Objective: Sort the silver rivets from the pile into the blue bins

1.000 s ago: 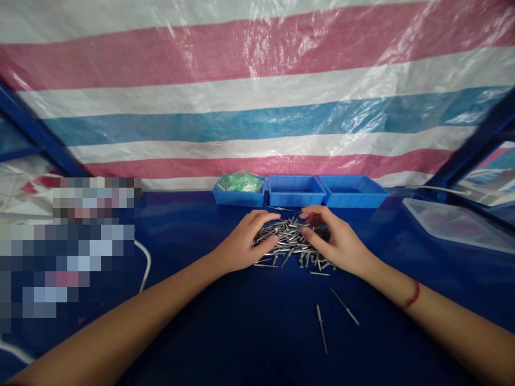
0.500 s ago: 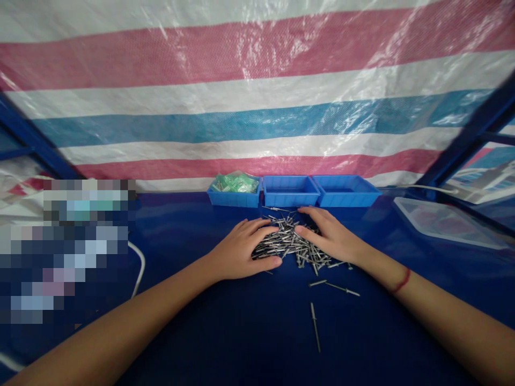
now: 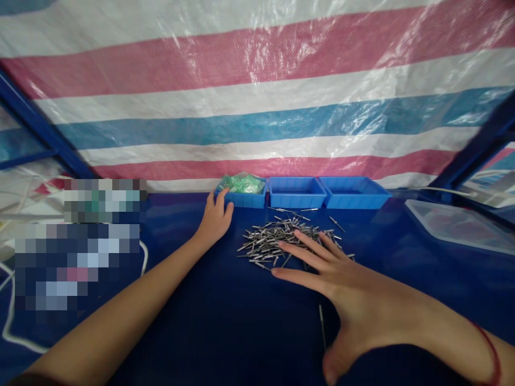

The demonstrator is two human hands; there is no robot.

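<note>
A loose heap of silvery rivets (image 3: 265, 238) lies on the blue table (image 3: 241, 332). My right hand (image 3: 330, 279) is spread over the heap's right and near side, palm down, with nothing held. Beside its thumb lies a single rivet (image 3: 322, 324), partly hidden. My left hand (image 3: 216, 214) is at the front left corner of the left blue bin (image 3: 249, 200), its fingers apart and the fingertips at the rim. Inside that bin sits a green plastic bag (image 3: 243, 184).
Two more blue bins, the middle one (image 3: 298, 201) and the right one (image 3: 356, 201), stand along the back beside a striped sheet (image 3: 257, 128). A clear plastic lid (image 3: 462, 228) lies at right. White cable (image 3: 144, 257) and blurred items are at left.
My left hand has left the heap and moved up and left to the left bin. My right hand has come nearer with fingers spread wide. The view has shifted slightly.
</note>
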